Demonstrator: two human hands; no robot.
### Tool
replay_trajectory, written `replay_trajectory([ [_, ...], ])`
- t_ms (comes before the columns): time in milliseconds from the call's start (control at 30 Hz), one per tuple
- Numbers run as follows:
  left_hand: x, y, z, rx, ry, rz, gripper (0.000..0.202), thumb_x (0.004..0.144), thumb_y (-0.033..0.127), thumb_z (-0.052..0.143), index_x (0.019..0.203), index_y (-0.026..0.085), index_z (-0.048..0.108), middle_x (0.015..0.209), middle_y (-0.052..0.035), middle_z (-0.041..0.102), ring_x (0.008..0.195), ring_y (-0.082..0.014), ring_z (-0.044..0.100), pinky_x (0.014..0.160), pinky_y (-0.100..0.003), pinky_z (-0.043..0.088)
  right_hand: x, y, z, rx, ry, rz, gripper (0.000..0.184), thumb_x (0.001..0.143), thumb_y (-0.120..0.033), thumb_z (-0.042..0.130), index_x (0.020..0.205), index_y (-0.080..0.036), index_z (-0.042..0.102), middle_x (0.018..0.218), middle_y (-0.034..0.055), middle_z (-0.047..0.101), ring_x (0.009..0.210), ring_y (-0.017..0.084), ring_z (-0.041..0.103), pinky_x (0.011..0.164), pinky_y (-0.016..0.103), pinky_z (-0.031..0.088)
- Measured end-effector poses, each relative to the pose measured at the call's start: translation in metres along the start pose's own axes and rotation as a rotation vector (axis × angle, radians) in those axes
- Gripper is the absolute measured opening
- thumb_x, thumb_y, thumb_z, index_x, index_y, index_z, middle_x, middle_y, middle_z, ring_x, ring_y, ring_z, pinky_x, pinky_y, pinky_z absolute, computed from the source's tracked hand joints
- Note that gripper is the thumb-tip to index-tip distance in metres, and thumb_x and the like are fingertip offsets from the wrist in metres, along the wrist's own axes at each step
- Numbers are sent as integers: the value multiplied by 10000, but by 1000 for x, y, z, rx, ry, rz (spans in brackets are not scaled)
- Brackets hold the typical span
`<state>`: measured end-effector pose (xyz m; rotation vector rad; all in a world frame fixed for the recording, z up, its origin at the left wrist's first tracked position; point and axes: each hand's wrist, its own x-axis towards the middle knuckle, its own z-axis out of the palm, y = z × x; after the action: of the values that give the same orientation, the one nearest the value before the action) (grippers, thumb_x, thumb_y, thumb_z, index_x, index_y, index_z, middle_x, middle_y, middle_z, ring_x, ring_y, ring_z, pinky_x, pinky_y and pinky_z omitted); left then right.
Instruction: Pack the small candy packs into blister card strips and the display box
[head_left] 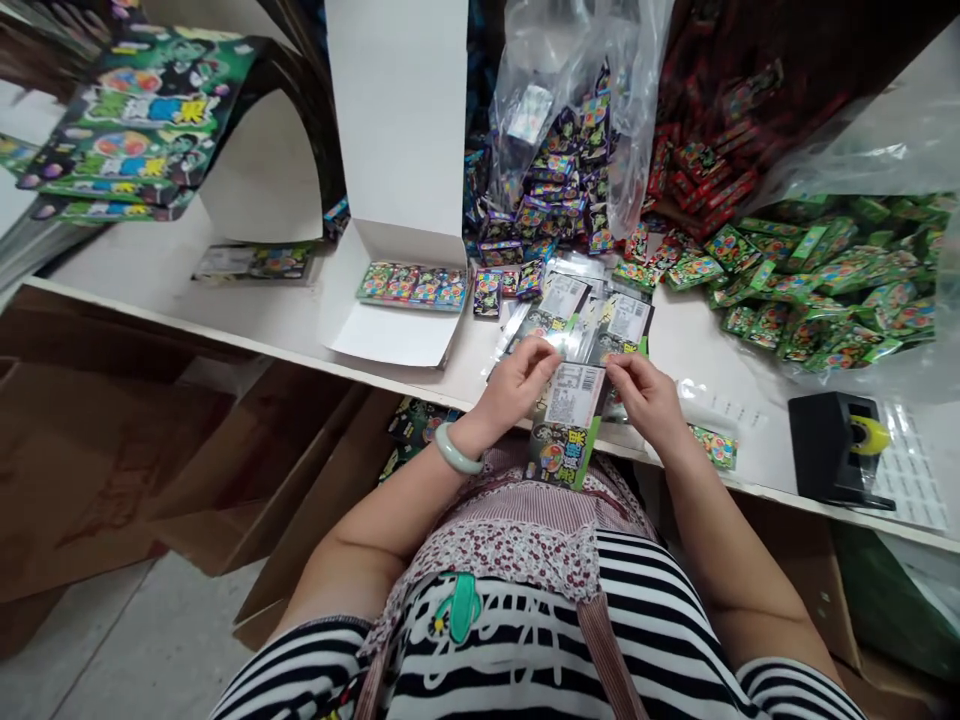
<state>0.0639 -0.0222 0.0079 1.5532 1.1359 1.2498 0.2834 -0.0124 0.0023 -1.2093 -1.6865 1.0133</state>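
Note:
My left hand point(519, 384) and my right hand point(646, 398) pinch the two upper corners of a printed candy pouch point(566, 455). It hangs at the table's front edge, over my apron. A white label with small print and a barcode covers its upper part, and black, green and colourful artwork fills the lower part. Just beyond my fingers lie more of these pouches, among them a labelled pouch point(628, 318), overlapping on the table. Whether the held pouch's top is sealed cannot be made out.
An open white box point(397, 340) holds a row of small candy packs point(412, 285). Behind are heaps of purple packs point(555, 205), red packs point(705, 185) and green packs point(840, 270) in clear bags. A tape dispenser point(821, 450) stands right; cardboard boxes point(97, 470) sit below left.

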Motion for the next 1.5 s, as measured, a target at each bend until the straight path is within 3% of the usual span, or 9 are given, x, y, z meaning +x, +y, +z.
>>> replay_trajectory([
  [100,11,0,0,-152,-19,-57,253,901,397,650,794,187,560,865,-21,643,830,-128,617,770,-279,503,11,-3,0,19,37,-51,185,886,-383,632,785,-229,640,883,43,659,851,184,619,623,297,509],
  [167,16,-1,-1,-261,-28,-109,220,843,348,711,779,187,576,869,-21,662,831,-123,625,784,-279,511,14,-5,1,136,39,-6,177,839,-391,685,786,-234,624,896,38,651,820,176,622,579,281,509],
  [300,20,-4,-7,-421,0,-207,304,730,274,794,990,227,644,783,25,633,738,-103,611,713,-259,518,17,-5,3,307,18,105,310,763,-388,758,1005,-277,599,839,-8,642,707,152,608,515,262,505],
  [367,20,-4,-9,-404,-28,-208,367,731,271,792,1070,234,657,808,18,651,769,-111,630,751,-277,538,16,-7,3,252,5,77,285,787,-374,737,1022,-273,612,850,-1,645,736,158,617,533,268,515],
  [533,15,5,-9,-250,-43,-71,181,745,301,796,794,187,664,909,-36,701,905,-150,662,863,-324,552,12,-23,-3,-24,-45,-125,117,833,-323,718,841,-234,641,1006,51,657,938,188,638,658,298,541],
  [900,23,15,-4,-273,8,-167,162,766,287,743,749,179,624,751,4,627,719,-100,575,723,-269,495,32,-48,2,59,-126,142,324,752,-488,753,739,-206,593,690,-3,634,576,114,509,537,274,392],
  [1100,14,7,-12,-295,-113,-132,223,807,348,723,753,183,583,811,-5,623,780,-113,595,793,-293,492,28,-49,-1,-34,-215,48,248,815,-433,703,746,-202,640,780,36,668,673,150,574,581,294,458],
  [1267,15,6,-15,-257,-110,-126,225,861,390,685,817,191,590,807,-8,630,778,-121,597,788,-298,495,28,-51,-2,-67,-177,56,252,846,-444,675,757,-214,623,670,5,637,566,132,531,509,279,427],
  [1500,18,1,-25,-336,-264,-138,252,872,445,690,856,198,644,886,-32,664,848,-136,633,827,-302,519,23,-59,-5,-216,-226,-160,179,915,-356,629,785,-233,644,813,44,674,742,179,622,593,306,491],
])
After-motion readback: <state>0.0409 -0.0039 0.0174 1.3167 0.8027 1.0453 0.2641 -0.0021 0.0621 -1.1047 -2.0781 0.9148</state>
